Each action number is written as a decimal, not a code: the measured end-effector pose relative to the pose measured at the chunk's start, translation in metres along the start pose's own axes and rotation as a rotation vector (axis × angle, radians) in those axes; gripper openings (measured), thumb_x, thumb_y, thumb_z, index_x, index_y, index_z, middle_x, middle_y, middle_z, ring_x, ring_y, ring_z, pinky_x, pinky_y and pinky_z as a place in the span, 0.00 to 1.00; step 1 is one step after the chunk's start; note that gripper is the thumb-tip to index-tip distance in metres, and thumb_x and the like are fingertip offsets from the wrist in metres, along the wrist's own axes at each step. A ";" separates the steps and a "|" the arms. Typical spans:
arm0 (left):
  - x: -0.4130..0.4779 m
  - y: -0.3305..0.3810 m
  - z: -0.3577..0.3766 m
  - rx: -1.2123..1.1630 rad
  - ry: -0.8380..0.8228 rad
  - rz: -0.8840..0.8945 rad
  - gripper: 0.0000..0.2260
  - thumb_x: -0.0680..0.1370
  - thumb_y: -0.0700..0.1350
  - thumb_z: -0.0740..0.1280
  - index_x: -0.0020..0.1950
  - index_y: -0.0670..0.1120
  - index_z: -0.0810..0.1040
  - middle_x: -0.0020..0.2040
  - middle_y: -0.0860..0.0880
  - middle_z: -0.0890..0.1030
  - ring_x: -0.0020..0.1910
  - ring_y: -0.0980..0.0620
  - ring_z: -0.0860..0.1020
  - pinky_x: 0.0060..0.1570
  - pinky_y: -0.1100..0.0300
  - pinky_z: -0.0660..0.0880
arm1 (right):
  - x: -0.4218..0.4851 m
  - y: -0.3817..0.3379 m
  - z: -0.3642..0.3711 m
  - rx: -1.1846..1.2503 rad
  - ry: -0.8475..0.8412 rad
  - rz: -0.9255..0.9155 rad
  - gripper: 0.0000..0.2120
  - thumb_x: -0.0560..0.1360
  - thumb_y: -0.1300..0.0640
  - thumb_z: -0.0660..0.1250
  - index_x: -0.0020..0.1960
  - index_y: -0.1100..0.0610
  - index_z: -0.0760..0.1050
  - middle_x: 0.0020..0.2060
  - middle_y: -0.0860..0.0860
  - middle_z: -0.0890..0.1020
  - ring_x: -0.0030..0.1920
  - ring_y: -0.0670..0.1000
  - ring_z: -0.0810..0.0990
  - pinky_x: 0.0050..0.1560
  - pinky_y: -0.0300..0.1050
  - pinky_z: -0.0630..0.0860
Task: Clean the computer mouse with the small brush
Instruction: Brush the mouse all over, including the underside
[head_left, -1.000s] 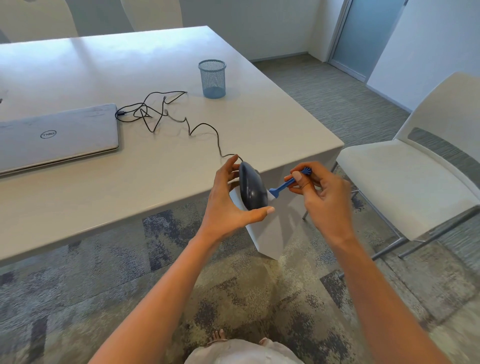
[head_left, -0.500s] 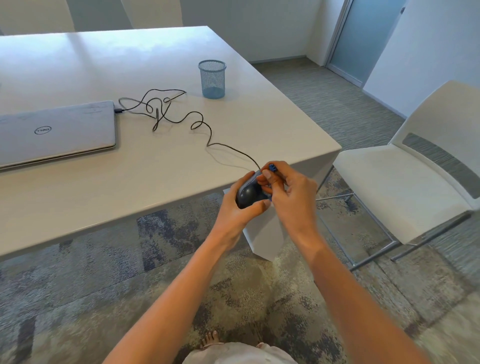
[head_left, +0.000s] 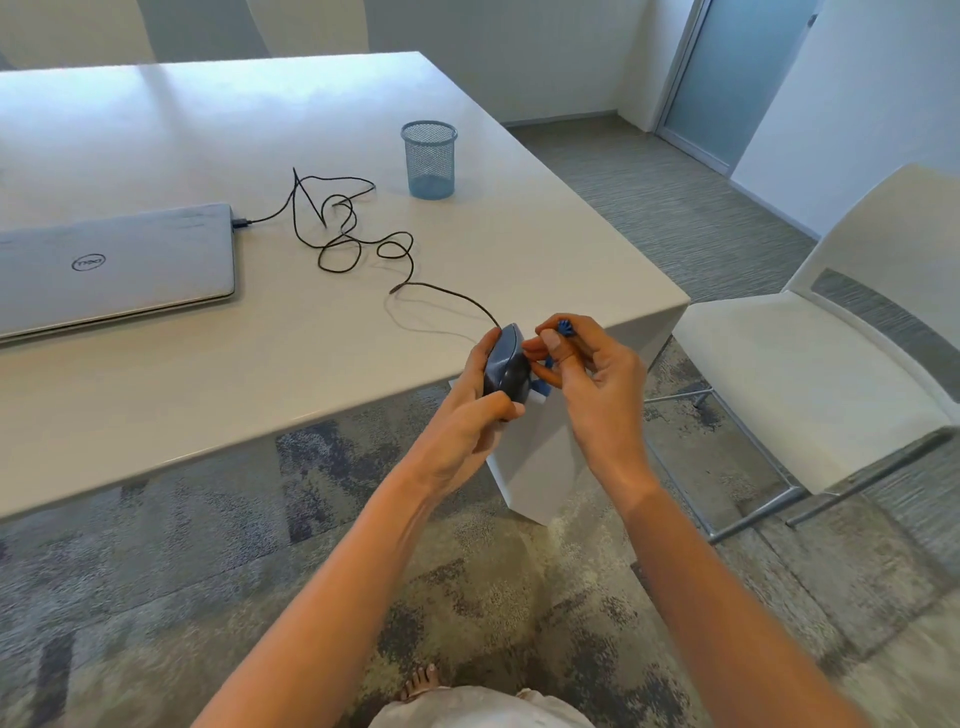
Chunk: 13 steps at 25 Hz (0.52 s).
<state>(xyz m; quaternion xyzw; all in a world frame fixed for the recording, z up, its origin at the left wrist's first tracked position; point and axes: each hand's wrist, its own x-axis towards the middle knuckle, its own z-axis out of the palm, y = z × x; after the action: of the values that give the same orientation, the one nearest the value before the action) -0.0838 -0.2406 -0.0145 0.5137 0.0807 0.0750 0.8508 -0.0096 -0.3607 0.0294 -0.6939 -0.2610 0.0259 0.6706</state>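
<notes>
Gripping mouse (head_left: 506, 366) edgewise, left hand (head_left: 467, 415); right hand (head_left: 592, 374) pinching small brush (head_left: 545, 369) against it.

Mouse: dark grey, rounded plastic wired computer mouse (head_left: 506, 366), turned up on its edge, long axis pointing away from the person.
Mouse position: in the air at the near edge of the white table (head_left: 311, 364), gripped in the left hand (head_left: 467, 410), with the thumb across its near end.
Cord: thin and black, leaving the mouse's far end and lying in loose loops on the tabletop.
Brush: small blue plastic brush (head_left: 543, 384), pinched in the right hand (head_left: 597, 384) and mostly hidden by the fingers.
Brush pose: one blue end shows above the fingers; the lower end lies against the mouse's right side.
</notes>
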 end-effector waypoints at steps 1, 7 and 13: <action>0.000 0.001 -0.003 -0.007 -0.031 -0.003 0.39 0.69 0.34 0.64 0.78 0.53 0.59 0.57 0.50 0.81 0.55 0.44 0.65 0.54 0.53 0.63 | 0.000 -0.001 -0.001 0.047 -0.007 0.014 0.07 0.80 0.58 0.67 0.49 0.49 0.81 0.40 0.46 0.87 0.47 0.48 0.87 0.47 0.42 0.84; -0.002 0.009 -0.001 -0.128 -0.012 -0.047 0.25 0.82 0.44 0.62 0.78 0.48 0.61 0.65 0.44 0.77 0.61 0.46 0.78 0.68 0.39 0.70 | -0.002 0.000 -0.003 0.139 -0.065 0.056 0.09 0.80 0.60 0.67 0.48 0.48 0.82 0.41 0.49 0.87 0.48 0.50 0.87 0.49 0.46 0.83; 0.002 0.005 -0.003 -0.204 0.120 -0.020 0.28 0.77 0.40 0.68 0.76 0.48 0.65 0.68 0.42 0.76 0.60 0.46 0.80 0.67 0.40 0.72 | 0.005 -0.001 -0.010 0.083 -0.068 0.077 0.06 0.80 0.58 0.67 0.49 0.50 0.82 0.41 0.49 0.87 0.47 0.49 0.87 0.44 0.47 0.85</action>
<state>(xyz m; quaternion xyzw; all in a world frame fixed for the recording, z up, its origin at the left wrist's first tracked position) -0.0823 -0.2353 -0.0113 0.4184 0.1286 0.1047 0.8930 -0.0020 -0.3682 0.0325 -0.6737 -0.2553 0.0862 0.6881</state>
